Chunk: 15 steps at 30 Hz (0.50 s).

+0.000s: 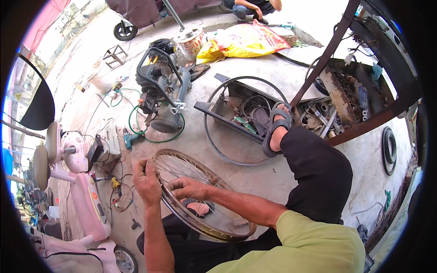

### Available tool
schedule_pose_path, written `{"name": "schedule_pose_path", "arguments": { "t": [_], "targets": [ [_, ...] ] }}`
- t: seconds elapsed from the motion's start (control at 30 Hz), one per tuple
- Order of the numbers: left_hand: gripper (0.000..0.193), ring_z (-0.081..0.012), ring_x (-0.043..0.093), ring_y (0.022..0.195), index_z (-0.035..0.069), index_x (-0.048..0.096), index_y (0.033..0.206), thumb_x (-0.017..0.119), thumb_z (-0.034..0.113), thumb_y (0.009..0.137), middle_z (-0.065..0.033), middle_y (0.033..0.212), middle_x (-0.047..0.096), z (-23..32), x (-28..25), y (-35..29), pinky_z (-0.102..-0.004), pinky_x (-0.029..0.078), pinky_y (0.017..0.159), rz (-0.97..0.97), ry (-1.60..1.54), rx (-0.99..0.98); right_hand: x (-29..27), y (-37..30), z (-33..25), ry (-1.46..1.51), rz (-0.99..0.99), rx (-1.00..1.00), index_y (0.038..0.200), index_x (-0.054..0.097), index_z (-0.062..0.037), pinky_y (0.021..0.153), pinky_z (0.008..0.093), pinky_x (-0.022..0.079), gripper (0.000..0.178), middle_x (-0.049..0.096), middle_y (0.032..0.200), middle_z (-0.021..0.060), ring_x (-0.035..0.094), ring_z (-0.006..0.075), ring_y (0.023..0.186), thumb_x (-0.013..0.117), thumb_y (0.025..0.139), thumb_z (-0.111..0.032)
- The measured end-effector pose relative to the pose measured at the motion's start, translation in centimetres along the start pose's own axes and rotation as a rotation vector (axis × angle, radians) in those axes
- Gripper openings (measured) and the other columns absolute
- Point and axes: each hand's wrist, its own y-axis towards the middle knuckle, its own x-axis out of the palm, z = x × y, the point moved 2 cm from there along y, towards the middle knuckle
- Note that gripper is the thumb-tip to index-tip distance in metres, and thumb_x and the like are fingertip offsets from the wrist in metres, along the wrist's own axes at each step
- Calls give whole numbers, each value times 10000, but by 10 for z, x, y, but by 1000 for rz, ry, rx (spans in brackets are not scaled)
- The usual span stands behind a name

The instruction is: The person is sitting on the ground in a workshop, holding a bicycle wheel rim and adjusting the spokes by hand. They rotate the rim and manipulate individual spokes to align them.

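Observation:
A spoked wheel (205, 230) with a worn, brownish metal rim and no tyre leans tilted over my legs. My left hand (147, 181) is closed round the rim at its upper left, thumb on top. Reaching across the spokes from the right, my right hand (187, 188) has its fingers pressed together at the inner side of the rim, close to my left hand. Whatever lies between those fingertips is too small to make out. Thin spokes run from the rim to the hub (219, 183), part of them hidden behind my right forearm.
Ahead stands a compressor (161, 91) with a green hose. A bare hoop (207, 132) lies round a metal box (227, 113) beside my sandalled foot. Left are a teal drill (129, 138) and pink scooter (86, 200). A parts-filled metal frame (359, 129) stands right; another person (255, 8) squats far off.

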Motion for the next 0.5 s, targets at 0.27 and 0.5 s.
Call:
{"name": "schedule_pose_path", "arguments": {
  "t": [0.27,0.5],
  "targets": [
    [167,-88,525,630,6,629,941,599,166,978,-8,696,565,4,-5,4,-270,433,561,14,164,21,-5,-1,-8,-97,52,95,1080,642,-66,706,225,498,194,675,948,5,627,70,814,644,918,-174],
    [211,-83,529,620,-1,634,939,623,205,979,-8,699,580,-13,-13,6,-266,434,559,14,-58,-61,9,-2,-1,10,103,-39,1072,605,-1,752,281,556,206,673,934,42,648,112,824,694,947,-139]
  ]
}}
